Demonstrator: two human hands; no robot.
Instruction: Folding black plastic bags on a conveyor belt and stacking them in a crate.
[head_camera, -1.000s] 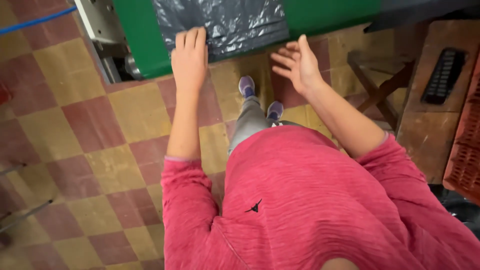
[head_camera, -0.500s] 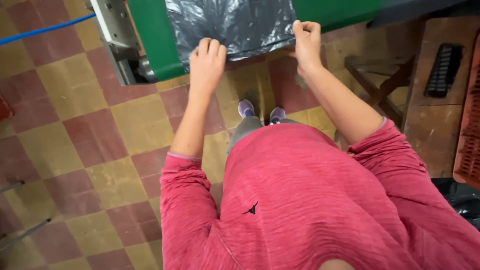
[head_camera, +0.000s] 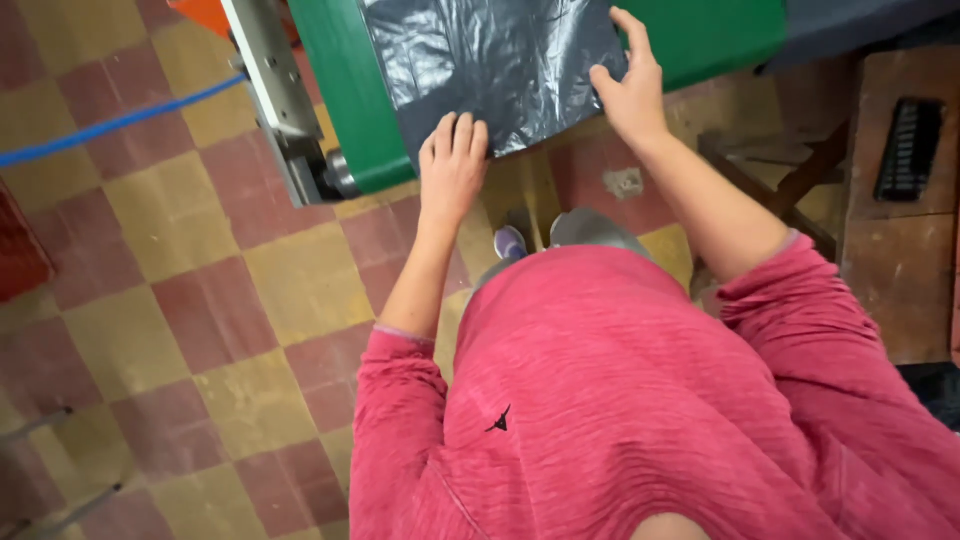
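Both hands slid further onto bag (head_camera: 495, 65): left hand (head_camera: 452, 165) flat, right hand (head_camera: 628, 90) pinching edge; thin, slippery, limp film.

One view only, from a camera worn on the person's head, looking steeply down along the body. The red sweater (head_camera: 640, 400) fills the lower right, very near the lens, and both forearms run up and away from it. The left hand (head_camera: 452, 165) and right hand (head_camera: 628, 85) sit near the top edge, at arm's length, on the dark plastic sheet (head_camera: 490, 65) over the green counter (head_camera: 345, 100). The checkered floor (head_camera: 180, 300) (farthest from the lens) spreads across the left side
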